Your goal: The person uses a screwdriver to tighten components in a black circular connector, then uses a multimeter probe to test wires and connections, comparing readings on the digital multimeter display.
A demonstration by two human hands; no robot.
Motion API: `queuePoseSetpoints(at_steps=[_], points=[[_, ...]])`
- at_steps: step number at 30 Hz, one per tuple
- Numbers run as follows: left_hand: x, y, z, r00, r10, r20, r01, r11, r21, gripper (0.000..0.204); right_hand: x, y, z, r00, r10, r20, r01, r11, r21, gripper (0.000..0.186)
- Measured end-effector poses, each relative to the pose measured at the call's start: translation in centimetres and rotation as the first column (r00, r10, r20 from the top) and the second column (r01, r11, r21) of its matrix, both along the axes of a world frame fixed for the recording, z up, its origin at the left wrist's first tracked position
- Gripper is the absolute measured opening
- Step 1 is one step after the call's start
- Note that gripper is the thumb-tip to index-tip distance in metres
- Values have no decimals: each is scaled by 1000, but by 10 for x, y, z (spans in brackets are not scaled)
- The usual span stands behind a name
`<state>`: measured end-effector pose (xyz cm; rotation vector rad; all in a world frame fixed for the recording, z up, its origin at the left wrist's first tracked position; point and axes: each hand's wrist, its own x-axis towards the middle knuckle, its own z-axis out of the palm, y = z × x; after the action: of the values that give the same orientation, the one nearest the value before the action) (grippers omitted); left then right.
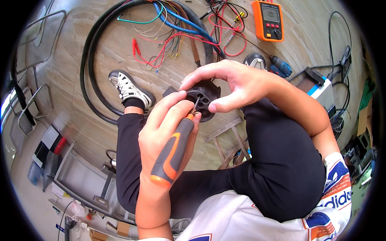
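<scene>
My left hand [155, 132] is closed around an orange-and-grey screwdriver [177, 148], its handle angled down toward me and its metal shaft reaching into a round black connector [205, 102] with several holes. My right hand [237, 84] arches over the connector and grips it, index finger across the top and thumb on its right side. The connector is partly hidden behind both hands. Where exactly the screwdriver tip sits among the holes is too small to tell.
Black cable [85, 72], coloured wires [165, 44], an orange meter [267, 20] and a blue power tool [281, 66] lie on the floor beyond me. A wooden stool [217, 136] is below my hands. Metal chair frames [48, 20] stand at left, equipment [323, 88] at right.
</scene>
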<state>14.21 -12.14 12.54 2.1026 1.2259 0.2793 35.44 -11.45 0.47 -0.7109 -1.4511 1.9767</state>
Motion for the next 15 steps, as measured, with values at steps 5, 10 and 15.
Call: queuePoseSetpoints(at_steps=[5, 10, 15], points=[[-1, -2, -5, 999, 31, 37, -31, 999, 14, 15, 2, 1, 3, 1000, 2, 19, -2, 1000, 7, 53], [2, -5, -7, 998, 51, 42, -53, 998, 31, 17, 1, 1, 1, 1000, -8, 16, 8, 1000, 17, 53], [-2, -9, -11, 991, 108, 83, -109, 994, 8, 19, -2, 1, 3, 999, -34, 17, 33, 999, 39, 53]])
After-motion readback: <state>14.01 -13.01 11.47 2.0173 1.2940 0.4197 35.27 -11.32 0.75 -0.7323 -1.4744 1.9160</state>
